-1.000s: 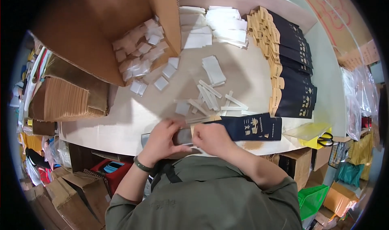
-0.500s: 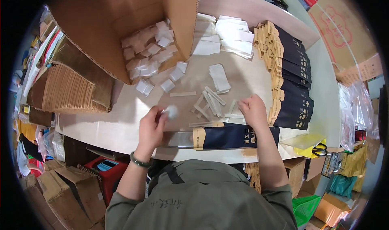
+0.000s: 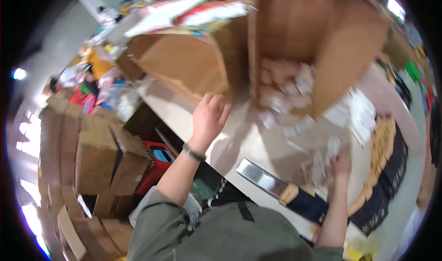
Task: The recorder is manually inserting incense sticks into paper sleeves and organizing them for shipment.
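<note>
My left hand (image 3: 209, 118) is at the near edge of an open cardboard box with a brown inside (image 3: 179, 60), its fingers half bent and the thumb apart, with nothing visible in it. My right hand (image 3: 340, 164) is closed, over loose pale strips (image 3: 317, 169) on the table. Motion blur hides what its fingers hold, if anything; a whitish patch shows just beyond them. Between my arms lies a dark blue pouch with a tan end (image 3: 306, 206). A shiny metal channel (image 3: 261, 176) sticks out from that end.
A tall open carton (image 3: 343, 54) holds small white packets (image 3: 285, 88). White sheets (image 3: 361, 116) and a row of dark blue and tan pouches (image 3: 380, 182) lie to the right. Cardboard boxes (image 3: 99, 155) and a red container (image 3: 159, 162) stand below the table's left edge.
The view has swung left. My left hand has moved left to the brown box, and the small whitish thing it held no longer shows. My right hand stays near the pale strips.
</note>
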A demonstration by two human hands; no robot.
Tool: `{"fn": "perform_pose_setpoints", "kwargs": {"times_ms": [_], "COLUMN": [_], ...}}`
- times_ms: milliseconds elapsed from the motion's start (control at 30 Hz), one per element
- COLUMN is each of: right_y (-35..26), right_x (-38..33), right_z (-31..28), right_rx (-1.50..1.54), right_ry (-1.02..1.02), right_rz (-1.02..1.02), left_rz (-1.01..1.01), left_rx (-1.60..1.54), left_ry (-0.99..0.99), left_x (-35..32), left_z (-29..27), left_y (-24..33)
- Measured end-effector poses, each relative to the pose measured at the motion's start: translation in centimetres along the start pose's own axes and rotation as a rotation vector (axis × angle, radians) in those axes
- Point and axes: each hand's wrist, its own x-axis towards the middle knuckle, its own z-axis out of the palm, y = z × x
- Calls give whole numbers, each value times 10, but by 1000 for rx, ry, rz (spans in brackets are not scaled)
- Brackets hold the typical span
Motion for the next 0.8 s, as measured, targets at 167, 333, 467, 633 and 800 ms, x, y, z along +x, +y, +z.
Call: {"fn": "perform_pose_setpoints", "kwargs": {"times_ms": [167,333,467,633,800], "right_y": [20,-36,-157,-178,-179], "right_x": [-15,-40,-81,-108,-124], "right_z": [-17,-58,-49,-30,-31], "right_rx": [347,566,308,137,408], "right_ry": [-23,-135,-459,-406,-482], "right_rz": [26,-95,-733,-807,-481], "left_rz": [-288,-34,-181,57,-384], "left_rx": [374,380,431,149,-640], "left_ry": [-186,-234,-207,206,120], "left_x": [70,91,107,73,-67], "left_z": [9,22,2,-24,-23], "left_y": [-76,-91,-113,-85,-69]}}
